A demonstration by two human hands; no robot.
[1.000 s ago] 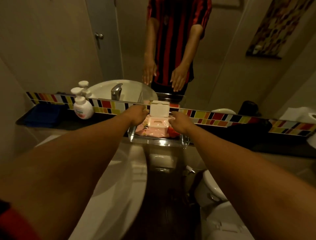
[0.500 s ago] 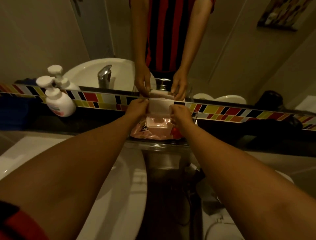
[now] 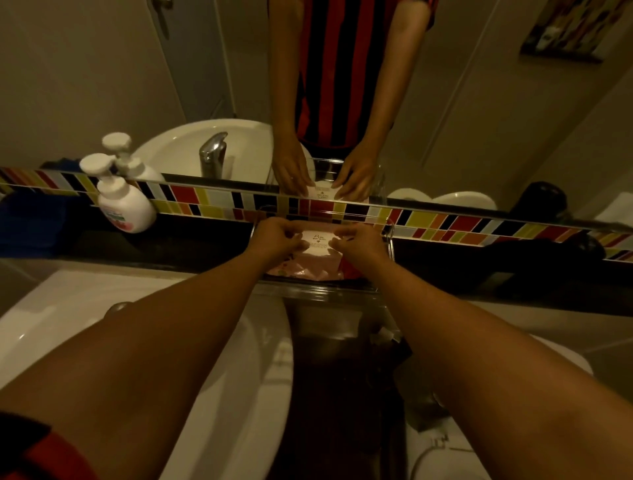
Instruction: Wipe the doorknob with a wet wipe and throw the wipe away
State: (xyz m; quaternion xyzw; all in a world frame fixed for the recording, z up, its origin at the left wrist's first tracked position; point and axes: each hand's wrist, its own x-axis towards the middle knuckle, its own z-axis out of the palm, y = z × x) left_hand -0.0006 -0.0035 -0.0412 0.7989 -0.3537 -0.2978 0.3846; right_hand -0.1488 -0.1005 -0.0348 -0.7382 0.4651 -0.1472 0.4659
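A pink wet wipe pack (image 3: 310, 269) lies in a clear tray (image 3: 318, 292) on the dark ledge under the mirror. Its white flip lid (image 3: 317, 240) lies flat with the printed side up. My left hand (image 3: 277, 237) pinches the lid's left edge with its fingertips. On the right edge, my right hand (image 3: 359, 241) does the same. No loose wipe shows in either hand. The door appears only as a reflection in the mirror, with its handle (image 3: 163, 4) cut off at the top left edge.
A white pump soap bottle (image 3: 125, 207) stands on the ledge to the left, with a blue object (image 3: 30, 222) beyond it. The white sink (image 3: 239, 377) lies below my left arm and a toilet (image 3: 479, 445) sits at lower right. The ledge's front edge is close below the tray.
The pack's lid stood upright and open a second ago; it now lies flat. Both hands came in onto it, and the view has moved closer and lower.
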